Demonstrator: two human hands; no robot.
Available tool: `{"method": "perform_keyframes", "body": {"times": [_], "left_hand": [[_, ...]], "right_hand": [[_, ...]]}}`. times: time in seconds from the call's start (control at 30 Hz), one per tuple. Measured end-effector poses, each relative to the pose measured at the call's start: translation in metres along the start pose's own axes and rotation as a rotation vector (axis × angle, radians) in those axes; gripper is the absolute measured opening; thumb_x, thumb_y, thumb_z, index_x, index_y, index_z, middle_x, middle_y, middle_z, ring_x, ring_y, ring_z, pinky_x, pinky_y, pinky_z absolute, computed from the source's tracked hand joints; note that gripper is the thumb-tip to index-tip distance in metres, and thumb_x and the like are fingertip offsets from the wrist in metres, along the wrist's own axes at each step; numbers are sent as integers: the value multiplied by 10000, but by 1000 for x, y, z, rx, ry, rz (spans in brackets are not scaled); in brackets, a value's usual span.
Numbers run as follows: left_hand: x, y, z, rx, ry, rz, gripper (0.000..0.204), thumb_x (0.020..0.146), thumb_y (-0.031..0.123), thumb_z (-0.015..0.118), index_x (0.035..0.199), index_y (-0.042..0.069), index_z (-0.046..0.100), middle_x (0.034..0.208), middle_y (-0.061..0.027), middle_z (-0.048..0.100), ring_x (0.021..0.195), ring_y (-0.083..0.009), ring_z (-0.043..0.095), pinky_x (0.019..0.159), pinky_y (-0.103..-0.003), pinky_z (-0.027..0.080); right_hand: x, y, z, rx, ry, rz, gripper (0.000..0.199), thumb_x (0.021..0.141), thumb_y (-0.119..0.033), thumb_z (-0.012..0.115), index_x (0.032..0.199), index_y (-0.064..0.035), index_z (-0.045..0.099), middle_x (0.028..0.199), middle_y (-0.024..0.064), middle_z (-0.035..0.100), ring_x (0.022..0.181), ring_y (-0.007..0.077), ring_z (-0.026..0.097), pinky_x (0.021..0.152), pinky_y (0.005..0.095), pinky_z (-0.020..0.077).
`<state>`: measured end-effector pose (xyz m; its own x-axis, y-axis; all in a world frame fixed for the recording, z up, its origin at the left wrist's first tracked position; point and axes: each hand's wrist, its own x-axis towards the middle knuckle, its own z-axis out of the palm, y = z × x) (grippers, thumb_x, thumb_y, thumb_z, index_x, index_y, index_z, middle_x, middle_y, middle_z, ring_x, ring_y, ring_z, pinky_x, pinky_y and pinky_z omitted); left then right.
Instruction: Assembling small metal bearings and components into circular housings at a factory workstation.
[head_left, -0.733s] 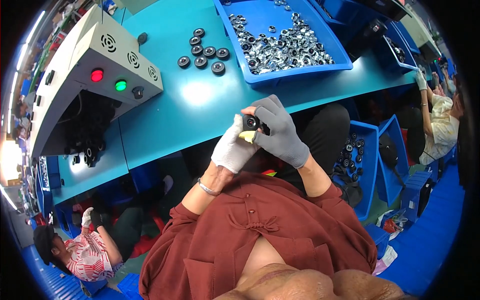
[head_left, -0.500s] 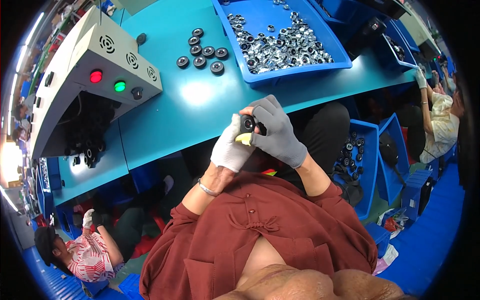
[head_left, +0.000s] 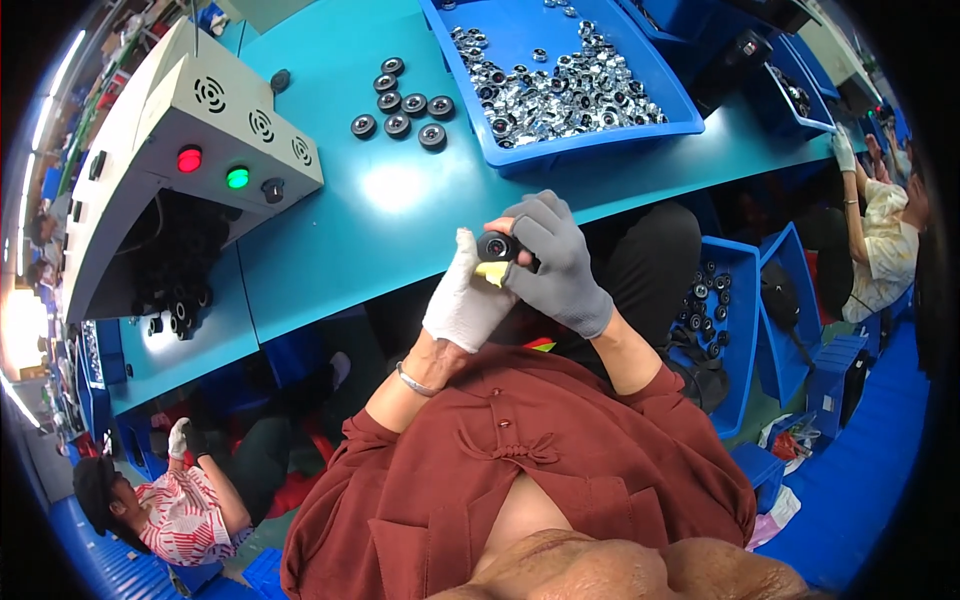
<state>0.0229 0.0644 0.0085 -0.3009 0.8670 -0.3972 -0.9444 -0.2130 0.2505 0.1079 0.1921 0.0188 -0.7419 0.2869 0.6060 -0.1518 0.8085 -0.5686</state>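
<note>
Above the table's near edge, in front of my body, both hands are closed on one small black wheel (head_left: 496,247) with a shiny centre. My left hand (head_left: 463,300), in a white glove, grips it from the left with the thumb up. My right hand (head_left: 556,268), in a grey glove with some bare fingertips, wraps its right side. A yellow scrap (head_left: 492,271), perhaps cloth, sits just under the wheel between the hands. Several similar wheels (head_left: 397,125) lie flat on the teal table (head_left: 340,240) beyond my hands.
A blue tray (head_left: 590,152) of shiny metal parts stands at the back. At left is a white machine (head_left: 215,130) with red and green lights and black wheels beneath. A blue bin (head_left: 738,345) of wheels is at my right. Co-workers sit on both sides.
The wheel has turned slightly, its face now showing rounder, and both hands have shifted a little around it. The wheels on the table stay put.
</note>
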Motion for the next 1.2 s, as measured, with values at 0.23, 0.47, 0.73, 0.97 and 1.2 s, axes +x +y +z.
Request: {"method": "perform_keyframes", "body": {"times": [0.23,0.47,0.73,0.97,1.2], "left_hand": [[8,2,-30,-39,-144,-31,477,1057,462,479,1291,49,524,1142,-69,610,1024,-197,602,982,-355,494],[5,2,-24,122,17,52,479,1055,474,478,1263,46,536,1125,-73,610,1014,-181,600,955,-349,505],[5,0,-10,36,15,35,460,1058,453,485,1235,32,537,1093,-89,613,1008,-211,597,957,-358,499],[10,3,-15,-25,-38,-47,417,1071,395,480,1241,18,532,1133,-125,617,1029,-235,606,980,-373,491],[14,6,-32,156,-121,96,357,1058,308,527,1230,-3,540,1106,-128,640,1022,-238,624,956,-360,503]], "right_hand": [[3,-8,6,71,89,92,357,662,-74,713,1013,-14,685,959,105,629,906,305,567,801,371,474],[-3,-6,5,60,18,112,369,675,-63,707,1040,-8,689,995,107,632,940,296,567,809,364,490],[-8,2,5,86,-24,109,396,693,-66,720,1083,-9,684,1033,111,634,946,297,567,811,355,490],[-5,-4,7,125,77,160,377,712,-14,718,1088,-12,691,1044,82,628,891,230,556,736,311,483],[-8,-5,7,264,34,224,341,769,-36,740,1106,-16,692,1067,61,611,844,163,524,708,273,469]]}}
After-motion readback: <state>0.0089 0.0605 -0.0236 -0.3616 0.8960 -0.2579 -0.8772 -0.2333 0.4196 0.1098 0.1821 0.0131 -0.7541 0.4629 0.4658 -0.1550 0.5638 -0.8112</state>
